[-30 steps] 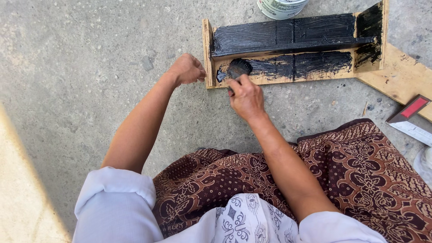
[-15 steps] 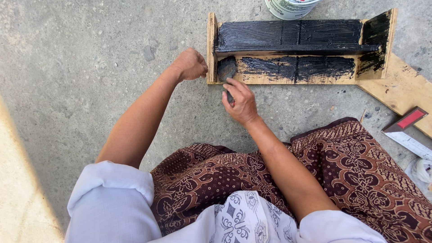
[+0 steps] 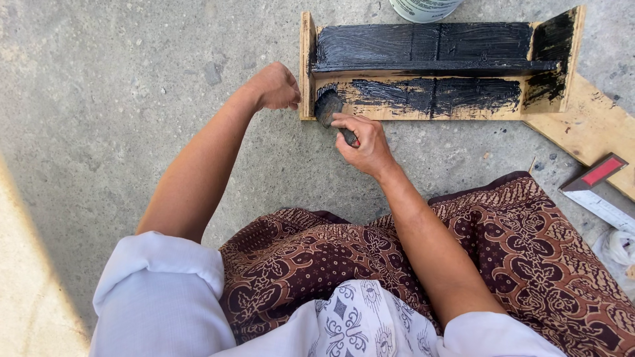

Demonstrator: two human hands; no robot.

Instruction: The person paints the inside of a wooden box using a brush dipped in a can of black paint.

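The right hand (image 3: 362,142) grips a paintbrush (image 3: 334,112) by its handle, fingers wrapped around it, with the black-loaded bristles pointing far and slightly left onto the near-left corner of a wooden shelf piece (image 3: 436,66) that lies on the concrete floor (image 3: 119,99). The brush head sits just beyond the knuckles, so the work lies directly ahead of this hand. The left hand (image 3: 276,86) is curled into a loose fist and presses against the shelf's left end board, bracing it; it holds nothing loose. The shelf's long axis runs left to right across the far part of the view. Its far panel is coated black almost fully, while the near strip carries black only along its middle, leaving bare wood along the near edge and at the left corner where the bristles rest. The unpainted stretch therefore extends rightward from the brush, on the right hand's own side. Beyond the shelf stands a paint can (image 3: 423,8), cut by the frame's far edge. To the right lie a bare plywood board (image 3: 589,125) and a red-tipped flat tool (image 3: 598,182). The floor is rough grey concrete, with open room to the left. The person crouches, a brown patterned skirt (image 3: 503,264) over the knees.
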